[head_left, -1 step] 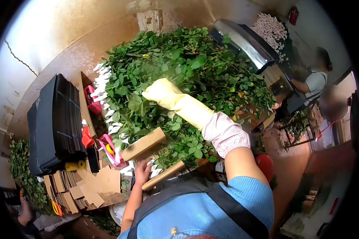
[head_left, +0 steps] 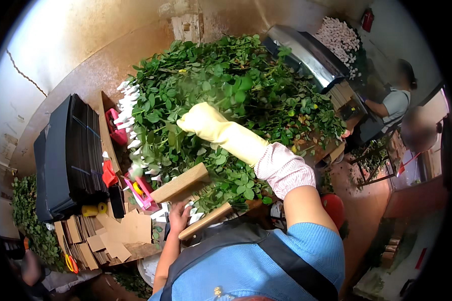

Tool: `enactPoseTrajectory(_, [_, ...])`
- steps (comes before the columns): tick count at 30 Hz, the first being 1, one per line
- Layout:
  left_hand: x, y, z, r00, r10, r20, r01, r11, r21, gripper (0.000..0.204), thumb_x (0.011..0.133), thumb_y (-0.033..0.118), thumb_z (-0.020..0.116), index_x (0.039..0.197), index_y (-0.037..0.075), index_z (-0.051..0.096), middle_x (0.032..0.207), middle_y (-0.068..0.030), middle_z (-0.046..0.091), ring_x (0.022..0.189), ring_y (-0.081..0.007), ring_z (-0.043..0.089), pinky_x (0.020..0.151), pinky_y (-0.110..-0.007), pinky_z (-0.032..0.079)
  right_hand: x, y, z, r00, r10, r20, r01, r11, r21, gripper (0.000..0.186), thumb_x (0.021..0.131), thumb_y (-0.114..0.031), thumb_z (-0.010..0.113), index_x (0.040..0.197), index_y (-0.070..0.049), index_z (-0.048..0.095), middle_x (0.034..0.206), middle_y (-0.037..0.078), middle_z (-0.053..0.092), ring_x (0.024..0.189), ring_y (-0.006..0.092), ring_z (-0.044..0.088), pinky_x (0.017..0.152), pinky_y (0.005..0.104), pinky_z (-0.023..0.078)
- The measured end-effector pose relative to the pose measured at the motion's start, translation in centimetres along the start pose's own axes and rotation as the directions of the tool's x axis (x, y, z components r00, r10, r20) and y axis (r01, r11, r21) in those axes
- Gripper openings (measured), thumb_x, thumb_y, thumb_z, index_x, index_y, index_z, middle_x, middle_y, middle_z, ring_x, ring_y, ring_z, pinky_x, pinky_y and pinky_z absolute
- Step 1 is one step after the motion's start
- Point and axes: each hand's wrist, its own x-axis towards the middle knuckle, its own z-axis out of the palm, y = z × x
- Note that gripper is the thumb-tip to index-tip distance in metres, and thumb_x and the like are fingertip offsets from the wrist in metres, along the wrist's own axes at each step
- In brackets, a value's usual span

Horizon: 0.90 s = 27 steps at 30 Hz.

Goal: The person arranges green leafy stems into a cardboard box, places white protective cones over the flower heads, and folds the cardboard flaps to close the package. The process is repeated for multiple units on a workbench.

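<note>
My right hand (head_left: 198,119), in a pale yellow rubber glove with a pink striped cuff, is closed in a fist above a big heap of leafy rose stems (head_left: 211,75). It appears to grip a rose stem (head_left: 173,138), with leaves beneath the fist and a blurred pale head to the left; the grip itself is hidden. My bare left hand (head_left: 178,216) has thumb and fingers apart beside white-wrapped flower heads (head_left: 195,217). It lies between a corrugated cardboard piece (head_left: 180,182) and a rounded tan bar (head_left: 206,221) near my body.
At the left stand a stack of black sheets (head_left: 70,158), pink holders (head_left: 144,195), cut cardboard (head_left: 128,228) and orange-handled scissors (head_left: 71,263). White-wrapped heads (head_left: 128,108) line the heap's left edge. A silvery-black cover (head_left: 306,55) stands far right, near a co-worker (head_left: 398,103).
The blurred pale flower head left of the heap has shifted slightly up and left. My gloved right hand has moved very slightly; my left hand stays in place.
</note>
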Motion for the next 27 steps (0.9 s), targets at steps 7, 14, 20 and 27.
enactPoseTrajectory(7, [0.6,0.2,0.7,1.0,0.016,-0.004,-0.016,1.0,-0.004,0.029,0.088,0.017,0.08,0.115,0.008,0.076,0.095,-0.0125,0.065,0.087,-0.0284,0.061,0.08,-0.038,0.051,-6.0,6.5,5.2,0.81,0.568,0.147,-0.587,0.774,0.237,0.029,0.089,-0.033,0.063,0.087,-0.009,0.078,0.085,0.015,0.073,0.081,0.0307,0.07,0.076,0.0451,0.055])
enactPoseTrajectory(14, [-0.2,-0.4,0.9,0.992,-0.127,-0.003,0.127,0.987,-0.097,0.028,0.088,0.017,0.08,0.114,0.009,0.076,0.103,-0.013,0.066,0.093,-0.0284,0.063,0.083,-0.038,0.052,-15.4,2.3,10.5,0.673,0.43,0.602,-0.163,0.88,-0.446,0.038,0.089,-0.018,0.07,0.126,-0.014,0.065,0.116,0.015,0.073,0.107,0.0271,0.07,0.095,0.0447,0.054])
enactPoseTrajectory(20, [-0.9,0.0,-0.1,0.992,-0.127,-0.015,0.126,0.99,-0.07,0.029,0.087,0.018,0.081,0.114,0.008,0.076,0.104,-0.0128,0.065,0.094,-0.0304,0.062,0.083,-0.039,0.052,-5.4,1.5,4.4,0.8,0.403,0.444,-0.343,0.915,-0.212,0.037,0.107,-0.019,0.044,0.142,-0.014,0.051,0.099,0.014,0.072,0.082,0.0278,0.075,0.064,0.0428,0.064])
enactPoseTrajectory(27, [0.6,1.3,0.3,0.995,-0.095,0.015,0.096,0.994,-0.057,0.031,0.087,0.012,0.081,0.117,0.005,0.075,0.104,-0.011,0.065,0.086,-0.0228,0.064,0.079,-0.033,0.052,-1.1,8.9,13.5,0.664,0.638,0.391,-0.524,0.769,-0.366,0.047,0.106,-0.031,0.047,0.151,-0.02,0.049,0.166,0.002,0.034,0.152,0.0191,0.033,0.127,0.036,0.019])
